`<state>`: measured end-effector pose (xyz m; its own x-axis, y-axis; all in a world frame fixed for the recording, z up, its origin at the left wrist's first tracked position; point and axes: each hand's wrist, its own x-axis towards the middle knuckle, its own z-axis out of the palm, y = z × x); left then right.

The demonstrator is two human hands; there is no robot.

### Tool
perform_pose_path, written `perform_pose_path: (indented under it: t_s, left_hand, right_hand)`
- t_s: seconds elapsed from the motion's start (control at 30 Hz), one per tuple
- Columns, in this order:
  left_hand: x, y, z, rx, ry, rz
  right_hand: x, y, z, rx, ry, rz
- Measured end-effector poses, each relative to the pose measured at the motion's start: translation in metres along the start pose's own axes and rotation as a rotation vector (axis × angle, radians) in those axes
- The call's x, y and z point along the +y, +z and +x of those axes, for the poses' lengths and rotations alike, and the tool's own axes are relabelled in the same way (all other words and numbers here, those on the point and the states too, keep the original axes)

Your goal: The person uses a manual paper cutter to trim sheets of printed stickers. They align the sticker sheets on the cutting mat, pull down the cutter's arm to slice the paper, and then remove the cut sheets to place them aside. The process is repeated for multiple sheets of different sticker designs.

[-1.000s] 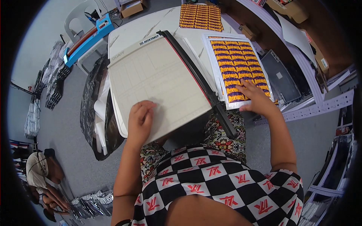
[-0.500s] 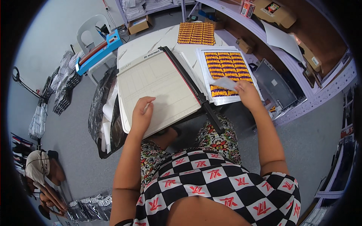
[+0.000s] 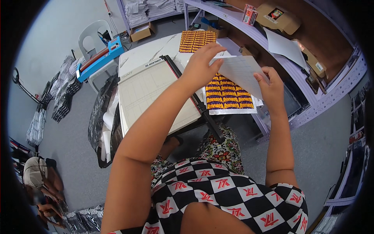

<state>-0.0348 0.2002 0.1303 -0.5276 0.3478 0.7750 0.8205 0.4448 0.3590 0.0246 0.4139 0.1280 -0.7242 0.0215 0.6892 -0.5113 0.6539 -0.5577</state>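
My right hand (image 3: 271, 87) pinches the right side of a raised sheet (image 3: 245, 74), whose pale back shows faint blue lines. At the opposite corner of that sheet is my left hand (image 3: 202, 64), thumb and fingers apart; whether its thumb touches the paper is hard to tell. Under the raised sheet lies a stack of printed sticker sheets (image 3: 228, 95) in purple and yellow, partly hidden. Left of the stack rests a paper cutter (image 3: 150, 91) with a cream board and a black arm, partly covered by my left forearm.
Another pile of yellow-orange printed sheets (image 3: 194, 39) sits on the far part of the white table (image 3: 156, 46). A blue machine (image 3: 101, 58) is at the left, above a black plastic bag (image 3: 99, 121). Purple shelving (image 3: 233, 23) runs along the right. Another person (image 3: 41, 175) bends at lower left.
My right hand has lifted the sheet up off the printed stack and tilted it. My left hand has moved from the cutter's board across to the sheet's far left corner.
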Motion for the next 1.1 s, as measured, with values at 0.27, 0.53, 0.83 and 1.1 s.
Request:
perform_pose_path:
  t_s: [0.27,0.53,0.83,1.1]
  left_hand:
    - [0.007,0.027,0.037,-0.224,-0.268,0.081]
    - [0.019,-0.003,0.094,-0.002,-0.109,-0.029]
    - [0.043,-0.121,0.150,-0.968,-0.361,-0.681]
    - [0.069,-0.101,0.083,0.083,-0.353,-0.314]
  right_hand:
    - [0.018,0.008,0.013,0.244,-0.380,-0.115]
    - [0.010,-0.013,0.050,0.432,-0.486,-0.443]
    - [-0.028,-0.042,0.077,0.333,-0.459,-0.365]
    - [-0.017,-0.046,0.081,0.062,-0.099,-0.026]
